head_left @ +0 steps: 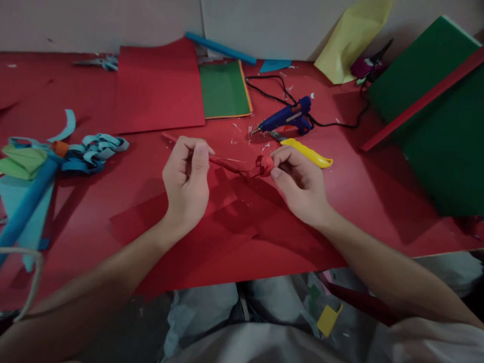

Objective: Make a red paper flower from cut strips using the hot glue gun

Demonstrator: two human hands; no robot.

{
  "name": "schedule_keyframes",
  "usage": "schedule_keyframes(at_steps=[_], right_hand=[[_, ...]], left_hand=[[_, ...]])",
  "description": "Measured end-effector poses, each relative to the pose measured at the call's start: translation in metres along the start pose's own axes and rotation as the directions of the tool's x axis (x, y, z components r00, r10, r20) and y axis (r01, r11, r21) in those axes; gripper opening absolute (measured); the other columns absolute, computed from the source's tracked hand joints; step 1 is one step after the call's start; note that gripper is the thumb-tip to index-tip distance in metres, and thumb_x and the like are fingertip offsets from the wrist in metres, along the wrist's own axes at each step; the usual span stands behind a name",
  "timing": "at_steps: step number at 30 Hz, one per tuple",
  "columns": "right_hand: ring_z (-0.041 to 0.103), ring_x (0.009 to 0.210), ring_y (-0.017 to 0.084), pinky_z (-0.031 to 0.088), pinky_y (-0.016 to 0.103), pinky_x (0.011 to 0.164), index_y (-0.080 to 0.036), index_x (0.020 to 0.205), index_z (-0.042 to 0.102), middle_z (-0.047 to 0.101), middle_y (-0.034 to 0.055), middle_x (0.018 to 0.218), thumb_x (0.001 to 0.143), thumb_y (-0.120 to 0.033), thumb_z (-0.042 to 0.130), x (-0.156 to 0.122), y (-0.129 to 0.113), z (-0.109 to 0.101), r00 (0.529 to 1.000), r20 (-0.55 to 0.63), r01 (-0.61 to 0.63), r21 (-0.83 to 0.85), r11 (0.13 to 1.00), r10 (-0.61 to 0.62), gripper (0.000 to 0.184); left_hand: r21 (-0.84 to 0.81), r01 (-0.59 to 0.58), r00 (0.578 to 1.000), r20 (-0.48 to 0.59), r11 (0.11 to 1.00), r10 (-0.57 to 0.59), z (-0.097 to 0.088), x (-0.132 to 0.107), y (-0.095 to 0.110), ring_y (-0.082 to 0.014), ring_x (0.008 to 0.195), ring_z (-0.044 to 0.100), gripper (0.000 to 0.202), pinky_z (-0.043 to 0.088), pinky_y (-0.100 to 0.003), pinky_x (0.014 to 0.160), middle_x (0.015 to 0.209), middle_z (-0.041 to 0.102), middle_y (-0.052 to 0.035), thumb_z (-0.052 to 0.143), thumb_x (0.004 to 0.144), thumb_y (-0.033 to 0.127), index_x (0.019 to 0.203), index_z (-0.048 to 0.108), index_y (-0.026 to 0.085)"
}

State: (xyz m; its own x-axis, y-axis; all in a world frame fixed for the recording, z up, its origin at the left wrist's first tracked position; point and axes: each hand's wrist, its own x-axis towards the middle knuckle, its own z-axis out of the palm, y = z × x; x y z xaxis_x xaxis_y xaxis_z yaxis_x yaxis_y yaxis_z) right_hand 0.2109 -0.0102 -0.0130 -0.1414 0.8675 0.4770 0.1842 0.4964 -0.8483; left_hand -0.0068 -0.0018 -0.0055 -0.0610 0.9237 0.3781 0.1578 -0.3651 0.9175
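My left hand [187,184] pinches a thin red rolled-paper stick [227,164] that runs across the red table [378,181]. My right hand [300,184] pinches a small red paper coil [265,164] at the stick's right end. Both hands hover above red paper sheets [227,227] lying at the table's front edge. A blue glue gun [287,117] with a black cord lies just beyond the hands, and a yellow-handled cutter [308,153] lies beside my right fingers.
Red sheet [159,85] and green sheet [224,91] lie at the back. Blue paper strips [94,148], a blue paper tube [26,206] and green folded paper [20,161] sit left. A large green board [442,116] with a red strip leans right. Yellow paper [351,40] rests against the wall.
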Motion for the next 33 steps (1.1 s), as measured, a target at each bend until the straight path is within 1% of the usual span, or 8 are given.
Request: schedule_keyframes(at_steps=[4,8,12,18,23,27,31,33], right_hand=[[0.055,0.085,0.017,0.048,0.033,0.076,-0.024,0.087,0.055,0.056,0.002,0.091,0.101,-0.026,0.057,0.0,0.0,-0.001,0.999,-0.019,0.044,0.012,0.999,-0.044,0.013],[0.06,0.113,0.024,0.051,0.042,0.094,-0.024,0.086,0.059,0.061,0.0068,0.114,0.1,-0.033,0.061,0.001,0.002,-0.003,0.996,-0.077,0.045,0.024,0.999,-0.043,0.017],[0.062,0.114,0.026,0.052,0.047,0.101,-0.025,0.088,0.06,0.063,0.0078,0.118,0.1,-0.044,0.065,0.002,0.007,-0.006,0.997,-0.079,0.039,0.17,0.985,-0.026,0.023],[0.065,0.105,0.026,0.055,0.051,0.098,-0.025,0.083,0.055,0.067,0.009,0.12,0.1,-0.057,0.061,0.002,0.004,-0.01,0.998,-0.024,0.055,0.124,0.991,-0.052,0.037],[0.066,0.099,0.024,0.057,0.048,0.093,-0.025,0.085,0.053,0.068,0.0098,0.122,0.103,-0.049,0.059,0.0,-0.003,-0.01,0.993,0.068,0.086,0.112,0.99,-0.094,0.031],[0.064,0.095,0.023,0.053,0.044,0.088,-0.024,0.087,0.054,0.069,0.0084,0.105,0.103,-0.037,0.058,0.0,-0.007,-0.011,0.982,0.118,0.14,0.084,0.987,-0.149,0.021],[0.061,0.088,0.021,0.05,0.04,0.08,-0.024,0.089,0.054,0.067,0.0075,0.101,0.102,-0.029,0.056,0.0,-0.009,-0.011,0.965,0.181,0.185,0.043,0.982,-0.19,0.013],[0.061,0.095,0.022,0.05,0.042,0.085,-0.024,0.09,0.055,0.065,0.0083,0.107,0.098,-0.025,0.058,-0.001,-0.01,-0.01,0.96,0.185,0.213,0.009,0.977,-0.211,0.009]], left_hand=[[0.069,-0.065,0.994,-0.085,0.996,0.071,0.002,0.002,-0.004,-0.0115,0.058,0.047,0.049,0.03,-0.035,0.058,0.066,0.047,0.0021,0.059,0.106,0.061,0.074,0.056,0.025],[-0.126,0.002,0.995,-0.096,0.992,-0.014,0.005,0.007,-0.007,-0.0073,0.047,0.045,0.048,0.023,-0.032,0.046,0.066,0.057,0.004,0.068,0.098,0.068,0.08,0.055,0.026],[-0.246,-0.081,0.967,-0.256,0.966,0.016,0.001,0.02,-0.013,-0.0033,0.04,0.043,0.049,0.022,-0.028,0.038,0.065,0.062,0.0076,0.077,0.091,0.067,0.082,0.056,0.023],[-0.024,-0.192,0.888,-0.43,0.981,0.163,-0.011,0.037,-0.02,-0.0005,0.051,0.054,0.041,0.035,-0.025,0.047,0.087,0.074,0.0098,0.08,0.094,0.058,0.094,0.061,0.022],[0.183,-0.161,0.94,-0.27,0.97,0.207,-0.013,0.029,-0.02,-0.0079,0.071,0.061,0.027,0.046,-0.029,0.065,0.086,0.072,0.0054,0.08,0.097,0.051,0.098,0.073,0.025],[0.257,-0.152,0.967,-0.163,0.954,0.198,-0.01,0.016,-0.005,-0.0109,0.063,0.055,0.021,0.044,-0.032,0.061,0.077,0.071,0.005,0.082,0.095,0.047,0.09,0.074,0.029],[0.297,-0.269,0.954,-0.05,0.916,0.296,-0.008,0.025,0.006,-0.0088,0.059,0.057,0.023,0.047,-0.028,0.059,0.071,0.071,0.0061,0.08,0.098,0.044,0.085,0.073,0.025],[0.271,-0.336,0.934,-0.023,0.902,0.355,-0.01,0.042,0.007,-0.0072,0.067,0.065,0.016,0.051,-0.024,0.064,0.082,0.077,0.0053,0.073,0.104,0.036,0.094,0.073,0.023]])
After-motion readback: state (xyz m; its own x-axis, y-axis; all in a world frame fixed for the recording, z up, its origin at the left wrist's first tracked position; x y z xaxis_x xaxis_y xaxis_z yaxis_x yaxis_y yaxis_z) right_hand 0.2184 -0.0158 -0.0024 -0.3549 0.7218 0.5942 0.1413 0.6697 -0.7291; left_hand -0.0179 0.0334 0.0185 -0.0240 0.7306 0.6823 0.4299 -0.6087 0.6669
